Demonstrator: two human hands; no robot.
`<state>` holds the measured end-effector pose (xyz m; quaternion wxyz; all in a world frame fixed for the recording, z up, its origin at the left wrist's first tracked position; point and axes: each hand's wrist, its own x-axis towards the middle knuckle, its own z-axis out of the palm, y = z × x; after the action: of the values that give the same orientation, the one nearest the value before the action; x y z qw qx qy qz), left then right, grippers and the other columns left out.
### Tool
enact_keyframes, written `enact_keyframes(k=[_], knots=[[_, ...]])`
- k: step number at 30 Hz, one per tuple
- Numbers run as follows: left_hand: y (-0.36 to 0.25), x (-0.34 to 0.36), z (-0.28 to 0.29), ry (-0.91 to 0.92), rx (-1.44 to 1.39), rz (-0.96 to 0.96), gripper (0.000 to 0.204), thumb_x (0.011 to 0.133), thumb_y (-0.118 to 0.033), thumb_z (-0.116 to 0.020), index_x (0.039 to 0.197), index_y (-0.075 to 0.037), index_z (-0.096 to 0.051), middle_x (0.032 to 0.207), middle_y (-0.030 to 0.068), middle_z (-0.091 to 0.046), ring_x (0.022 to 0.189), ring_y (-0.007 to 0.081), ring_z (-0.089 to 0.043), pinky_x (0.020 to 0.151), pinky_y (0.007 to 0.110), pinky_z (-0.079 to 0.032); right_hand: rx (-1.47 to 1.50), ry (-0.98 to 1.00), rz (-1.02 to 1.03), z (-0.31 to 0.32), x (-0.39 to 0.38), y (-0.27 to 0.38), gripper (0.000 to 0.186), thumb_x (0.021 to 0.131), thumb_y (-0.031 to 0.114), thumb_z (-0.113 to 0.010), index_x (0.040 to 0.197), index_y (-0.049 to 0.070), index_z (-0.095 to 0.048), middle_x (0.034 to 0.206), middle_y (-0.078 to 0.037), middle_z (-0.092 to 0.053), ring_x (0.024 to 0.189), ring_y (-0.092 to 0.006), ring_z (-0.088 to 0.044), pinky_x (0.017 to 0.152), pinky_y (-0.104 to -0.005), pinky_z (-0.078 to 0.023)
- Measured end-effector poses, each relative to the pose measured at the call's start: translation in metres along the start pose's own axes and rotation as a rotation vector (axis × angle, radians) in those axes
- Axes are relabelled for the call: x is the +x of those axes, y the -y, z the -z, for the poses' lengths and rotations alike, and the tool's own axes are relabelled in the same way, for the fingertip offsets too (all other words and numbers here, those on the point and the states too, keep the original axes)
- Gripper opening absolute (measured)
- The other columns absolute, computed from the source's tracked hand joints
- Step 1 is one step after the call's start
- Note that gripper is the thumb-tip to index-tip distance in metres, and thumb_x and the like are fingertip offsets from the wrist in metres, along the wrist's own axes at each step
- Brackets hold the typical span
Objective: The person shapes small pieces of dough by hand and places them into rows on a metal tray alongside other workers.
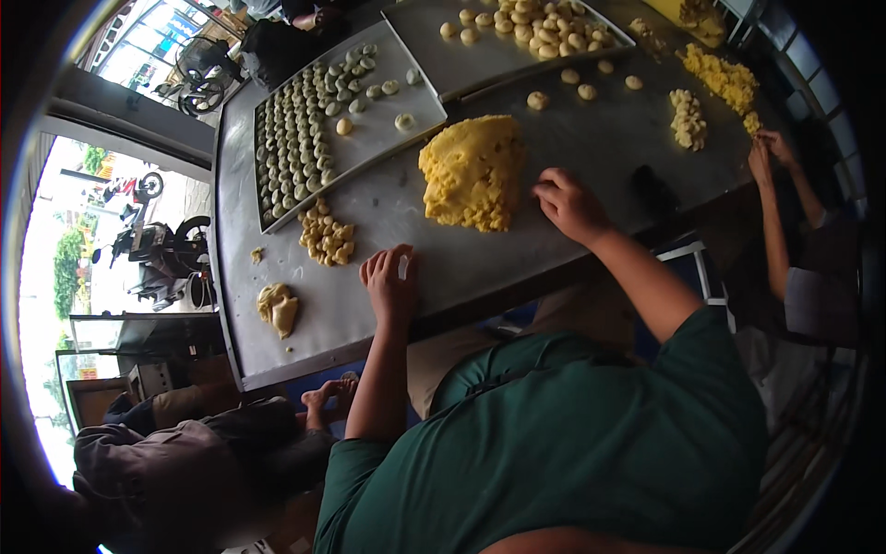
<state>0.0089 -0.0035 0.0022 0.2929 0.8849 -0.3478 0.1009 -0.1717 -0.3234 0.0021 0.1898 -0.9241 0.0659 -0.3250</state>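
A large crumbly yellow block of filling (472, 175) sits on the metal table in front of me, between my hands. My right hand (572, 210) is just right of it, apart from it, with the fingers curled together; whatever they may hold is hidden. Near the table's front edge, my left hand (391, 284) is bent over the metal, its thumb and forefinger tips meeting around a small gap. Nothing in that pinch can be made out. Left of it lies a cluster of small pale dough pieces (327, 238). Farther left rests a smooth dough lump (278, 309).
A tray (426, 113) of greenish balls in rows stands at the far left; another tray (441, 81) holds pale balls behind. Loose balls (538, 101) lie nearby. At right, a co-worker's hands (766, 152) touch yellow crumbs (724, 78). Another person (185, 471) sits at lower left.
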Motion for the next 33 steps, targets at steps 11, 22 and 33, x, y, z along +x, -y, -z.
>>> enact_keyframes(k=[11, 22, 33], knots=[[-0.003, 0.003, -0.004, 0.05, 0.036, -0.057, 0.02, 0.093, -0.026, -0.072, 0.11, -0.015, -0.071, 0.109, 0.0053, -0.072, 0.112, 0.0268, -0.063, 0.107, 0.042, -0.039, -0.206, -0.068, -0.056, -0.043, 0.007, 0.014, 0.033, 0.093, 0.005, -0.064, 0.125, 0.008, -0.068, 0.105, -0.015, -0.072, 0.101, -0.0339, -0.068, 0.087, -0.0426, -0.057], [-0.001, 0.001, -0.004, 0.085, 0.017, -0.013, 0.02, 0.095, -0.027, -0.07, 0.112, -0.017, -0.072, 0.111, 0.0042, -0.072, 0.114, 0.0238, -0.063, 0.11, 0.042, -0.037, -0.025, 0.001, -0.244, -0.007, -0.03, 0.012, 0.016, 0.092, 0.007, -0.066, 0.104, 0.006, -0.076, 0.114, -0.012, -0.073, 0.101, -0.035, -0.071, 0.085, -0.0415, -0.058], [0.004, 0.002, -0.006, 0.057, 0.1, -0.061, 0.021, 0.094, -0.03, -0.071, 0.109, -0.017, -0.071, 0.111, 0.005, -0.071, 0.117, 0.0282, -0.061, 0.108, 0.043, -0.038, -0.049, -0.078, -0.491, -0.053, 0.055, -0.017, 0.032, 0.093, 0.0, -0.056, 0.122, 0.008, -0.067, 0.123, -0.016, -0.07, 0.109, -0.0385, -0.068, 0.092, -0.0455, -0.056]])
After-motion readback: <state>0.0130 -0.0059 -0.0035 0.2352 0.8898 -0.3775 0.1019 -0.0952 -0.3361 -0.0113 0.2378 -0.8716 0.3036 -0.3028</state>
